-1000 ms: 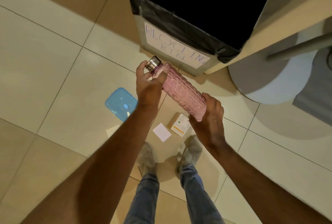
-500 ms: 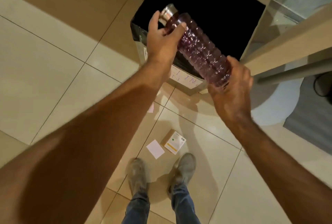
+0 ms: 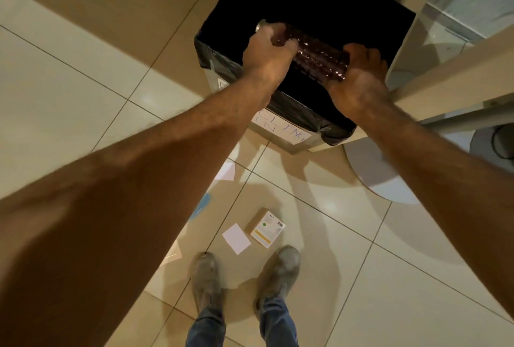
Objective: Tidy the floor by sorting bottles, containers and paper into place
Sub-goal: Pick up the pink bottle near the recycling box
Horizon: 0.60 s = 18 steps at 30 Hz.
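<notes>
The left hand (image 3: 268,53) grips the neck end of the bottle (image 3: 317,55), its fingers curled round it, and the right hand (image 3: 360,72) holds the bottom end in the same way. The bottle lies almost level between the two hands, above the open mouth of the bin (image 3: 311,7). Its body is pinkish-purple and see-through, with a raised pattern of small squares that shines in the light; a metal cap (image 3: 261,25) shows just past the left hand's fingers. The bin is lined with a black bag, and a white hand-written label (image 3: 281,129) is on its front side, partly hidden by the left forearm. On the tiled floor (image 3: 83,82) near the person's shoes lie a small cardboard box (image 3: 265,227) and, just beside it, a white paper square (image 3: 236,238). A blue lid (image 3: 201,206) peeks out beside the left forearm.
</notes>
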Motion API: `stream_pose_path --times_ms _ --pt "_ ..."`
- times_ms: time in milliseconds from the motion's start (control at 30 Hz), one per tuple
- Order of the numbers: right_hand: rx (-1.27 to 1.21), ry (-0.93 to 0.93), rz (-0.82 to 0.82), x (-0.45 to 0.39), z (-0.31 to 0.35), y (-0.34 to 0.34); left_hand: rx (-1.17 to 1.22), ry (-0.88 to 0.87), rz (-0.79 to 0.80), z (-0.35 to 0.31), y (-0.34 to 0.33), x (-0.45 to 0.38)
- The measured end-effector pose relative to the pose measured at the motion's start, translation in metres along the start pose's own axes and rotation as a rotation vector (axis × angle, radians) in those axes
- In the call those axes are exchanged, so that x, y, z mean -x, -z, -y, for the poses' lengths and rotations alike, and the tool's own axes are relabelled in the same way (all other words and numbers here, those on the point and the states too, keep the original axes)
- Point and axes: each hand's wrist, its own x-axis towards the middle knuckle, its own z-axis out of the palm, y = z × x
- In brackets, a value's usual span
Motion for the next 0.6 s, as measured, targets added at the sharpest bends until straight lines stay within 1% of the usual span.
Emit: stream_pose_path --times_ms 100,267,500,600 --pt "-0.065 0.066 -0.04 0.001 0.007 -0.001 -0.131 -0.077 0.047 0.004 0.007 0.006" --pt "-0.125 0.106 -0.1 0.033 0.016 -0.002 -0.287 -0.18 0.048 0.005 0.018 0.028" --pt "-0.192 0.09 -0.079 0.099 0.019 0.005 -0.411 -0.176 0.08 0.001 0.042 0.089" --pt "-0.191 0.042 -0.067 0.135 0.026 0.026 -0.419 -0.139 0.078 -0.011 0.059 0.128"
